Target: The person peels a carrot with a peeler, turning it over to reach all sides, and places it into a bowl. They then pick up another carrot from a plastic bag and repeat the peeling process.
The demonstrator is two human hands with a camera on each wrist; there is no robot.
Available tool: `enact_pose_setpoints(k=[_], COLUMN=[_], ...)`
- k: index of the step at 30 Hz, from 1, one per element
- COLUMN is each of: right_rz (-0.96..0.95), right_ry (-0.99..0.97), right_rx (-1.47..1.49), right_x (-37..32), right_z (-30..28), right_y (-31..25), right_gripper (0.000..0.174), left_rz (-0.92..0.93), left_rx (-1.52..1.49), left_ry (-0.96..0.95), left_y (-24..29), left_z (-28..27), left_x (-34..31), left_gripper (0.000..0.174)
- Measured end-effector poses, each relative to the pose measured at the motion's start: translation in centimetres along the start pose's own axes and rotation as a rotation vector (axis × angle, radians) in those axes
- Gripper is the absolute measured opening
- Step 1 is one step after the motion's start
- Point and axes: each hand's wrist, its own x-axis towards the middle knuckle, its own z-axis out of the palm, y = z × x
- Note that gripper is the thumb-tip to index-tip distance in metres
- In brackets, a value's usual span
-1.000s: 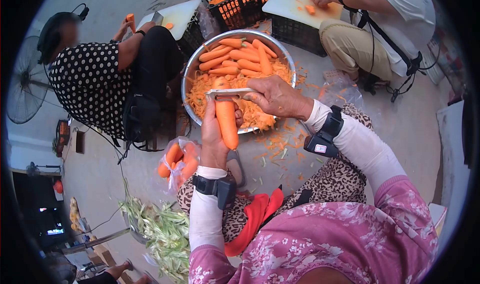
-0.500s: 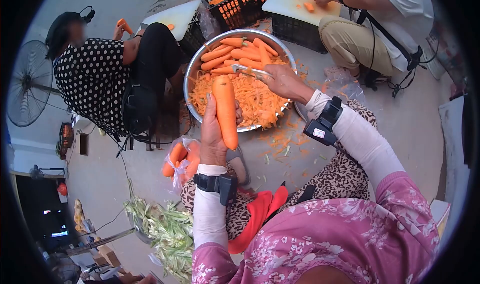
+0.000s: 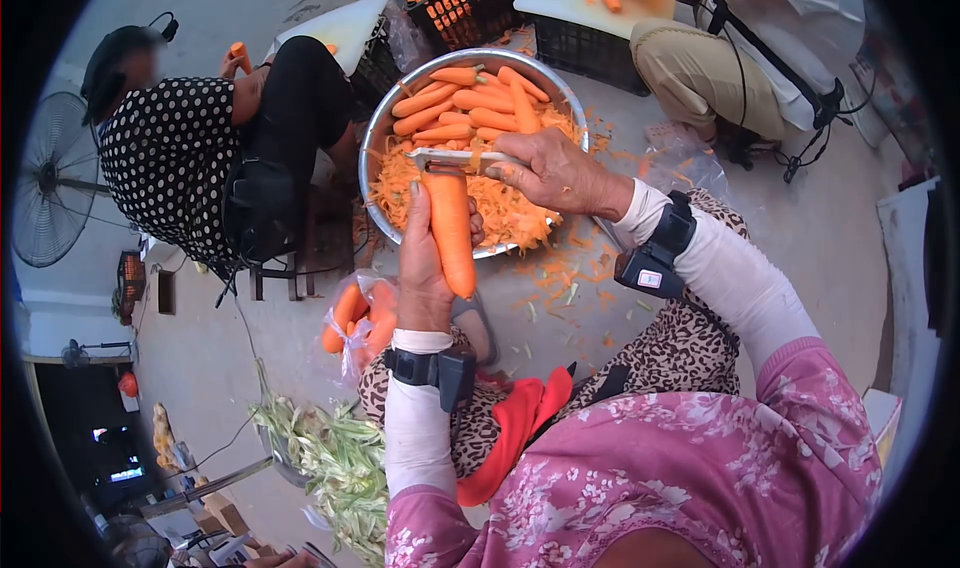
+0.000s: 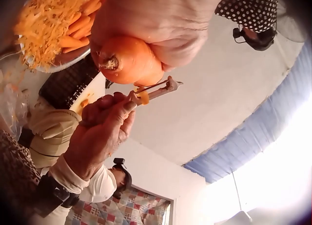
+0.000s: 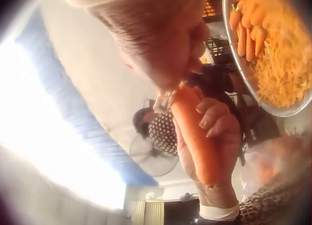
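My left hand [image 3: 424,278] grips a large orange carrot [image 3: 453,233], its tapered tip toward me and its thick end toward the bowl. In my right hand [image 3: 560,173] is a peeler [image 3: 455,158], held by the handle, its head lying across the carrot's thick end. The left wrist view shows the carrot's stem end [image 4: 111,63] close by the peeler [image 4: 155,92], with a bit of orange peel on the tool. Below both hands stands a metal bowl [image 3: 372,148] holding peel shavings [image 3: 510,213] and several whole carrots [image 3: 450,108].
A plastic bag of carrots [image 3: 360,318] lies left of my knee, near a heap of pale green leaves [image 3: 335,468]. Two people sit opposite, left and right, at cutting boards [image 3: 590,6] on black crates. Behind the bowl is a crate [image 3: 460,13] of orange pieces.
My right hand lifted the peeler off the carrot toward the bowl, then brought it back over the thick end. The left hand kept hold of the carrot in nearly the same place.
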Motion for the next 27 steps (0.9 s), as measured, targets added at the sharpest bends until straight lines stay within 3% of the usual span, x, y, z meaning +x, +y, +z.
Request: enact_pose_setpoints(k=[7,15,20,22,24,25,26,27], right_rz=[-0.204,0.024,0.091,0.162,0.271,0.374,0.347,0.370], right_ry=[0.116,0.021,0.067,0.101,-0.223,-0.128,-0.041,-0.060], right_rx=[-0.019,0.008,-0.003,-0.013,-0.278,-0.133,-0.107,-0.069], right_x=[-0.1,0.2,0.0,-0.3,-0.6,-0.5,-0.6,-0.7], right_z=[0.9,1.0,2.0,2.0,2.2,2.2,2.6,2.5], right_y=[0.8,0.4,1.4,3.9,6.4,5.7,5.7,5.3], right_gripper=[0.026,0.026,0.023,0.022,0.023,0.023,0.024,0.024], left_rz=[0.026,0.023,-0.018,0.010,-0.004,0.033,0.063,0.048], left_rx=[0.034,0.048,0.028,0.052,0.093,0.027,-0.034,-0.052], left_ry=[-0.018,-0.018,0.001,-0.196,-0.306,-0.243,-0.177,-0.186], left_y=[0.0,0.0,-0.4,-0.3,1.1,1.3,1.1,1.1], left_z=[0.2,-0.8,-1.0,-0.1,0.2,0.2,0.3,0.4], left_x=[0.2,-0.1,-0.2,-1.8,-1.7,-1.3,-1.0,-0.8], left_gripper=[0.049,0.048,0.051,0.054,0.056,0.056,0.056,0.055])
